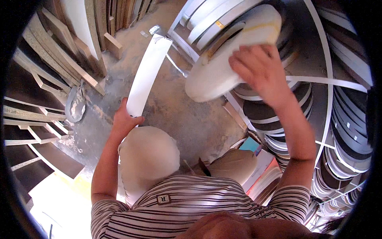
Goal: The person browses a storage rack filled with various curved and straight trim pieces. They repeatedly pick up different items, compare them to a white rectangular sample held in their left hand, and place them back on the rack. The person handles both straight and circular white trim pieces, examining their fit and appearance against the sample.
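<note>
My left hand (128, 114) grips the lower end of a long white strip of board (146, 77), thumb across its face. The strip tilts up and away from me, its far end dark-edged. In my right hand (258, 68) is the edge of a large off-white roll of edge banding (215, 81), with my fingers curled against it. This roll leans out of the rack at a slant, and its round hollow centre shows at the upper side. My right fingertips are partly blurred.
More banding rolls (274, 107) fill the white metal rack (327, 47) on the right. Board offcuts (59, 51) stand and lie in stacks at the left. A flattened grey object (75, 104) lies on the dusty floor (199, 127). My bent knee (149, 153) is below the strip.
</note>
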### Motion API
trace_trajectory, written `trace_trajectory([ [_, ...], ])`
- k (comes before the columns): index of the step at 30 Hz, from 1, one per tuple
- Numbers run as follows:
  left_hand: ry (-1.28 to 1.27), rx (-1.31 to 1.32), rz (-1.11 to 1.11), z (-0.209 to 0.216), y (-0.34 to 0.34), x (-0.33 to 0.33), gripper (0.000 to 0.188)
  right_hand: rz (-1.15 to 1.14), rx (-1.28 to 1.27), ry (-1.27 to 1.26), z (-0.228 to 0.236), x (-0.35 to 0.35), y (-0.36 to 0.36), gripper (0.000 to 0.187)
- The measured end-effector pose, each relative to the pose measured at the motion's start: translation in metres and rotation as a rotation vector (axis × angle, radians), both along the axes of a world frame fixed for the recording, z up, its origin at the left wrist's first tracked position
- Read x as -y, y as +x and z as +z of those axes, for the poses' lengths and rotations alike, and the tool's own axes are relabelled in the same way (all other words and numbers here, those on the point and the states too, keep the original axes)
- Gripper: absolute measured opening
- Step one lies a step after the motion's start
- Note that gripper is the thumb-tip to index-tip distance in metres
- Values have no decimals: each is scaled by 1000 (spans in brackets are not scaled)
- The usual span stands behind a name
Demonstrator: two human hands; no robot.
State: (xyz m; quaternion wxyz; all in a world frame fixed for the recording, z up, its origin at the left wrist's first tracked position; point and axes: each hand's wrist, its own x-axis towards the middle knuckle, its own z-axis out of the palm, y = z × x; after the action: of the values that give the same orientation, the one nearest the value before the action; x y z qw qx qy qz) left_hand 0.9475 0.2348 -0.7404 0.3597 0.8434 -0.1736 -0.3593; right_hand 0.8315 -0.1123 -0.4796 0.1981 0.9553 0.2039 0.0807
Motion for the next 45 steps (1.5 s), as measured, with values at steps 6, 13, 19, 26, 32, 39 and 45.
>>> trace_trajectory([
  [6, 28, 14, 1, -38, 5, -11, 75, -96, -45, -22, 2, -23, -27, 31],
  [13, 31, -68, -110, -29, 7, -3, 76, -133, -33, 2, -5, -27, -33, 30],
  [19, -12, -27, -148, -31, 4, 1, 70, -151, -49, 5, -6, -34, -35, 29],
  [26, 6, -38, -131, -40, 0, -1, 71, -32, -106, -111, -21, -51, -57, 22],
  [32, 151, 123, -163, -96, 9, -11, 75, 7, -70, -130, -37, -67, -68, 17],
  [39, 34, 102, -164, -75, 19, -5, 76, -14, -60, -140, -42, -78, -75, 20],
  [45, -18, 18, -168, -59, 13, 5, 68, 65, -30, -285, -59, -85, -91, 11],
])
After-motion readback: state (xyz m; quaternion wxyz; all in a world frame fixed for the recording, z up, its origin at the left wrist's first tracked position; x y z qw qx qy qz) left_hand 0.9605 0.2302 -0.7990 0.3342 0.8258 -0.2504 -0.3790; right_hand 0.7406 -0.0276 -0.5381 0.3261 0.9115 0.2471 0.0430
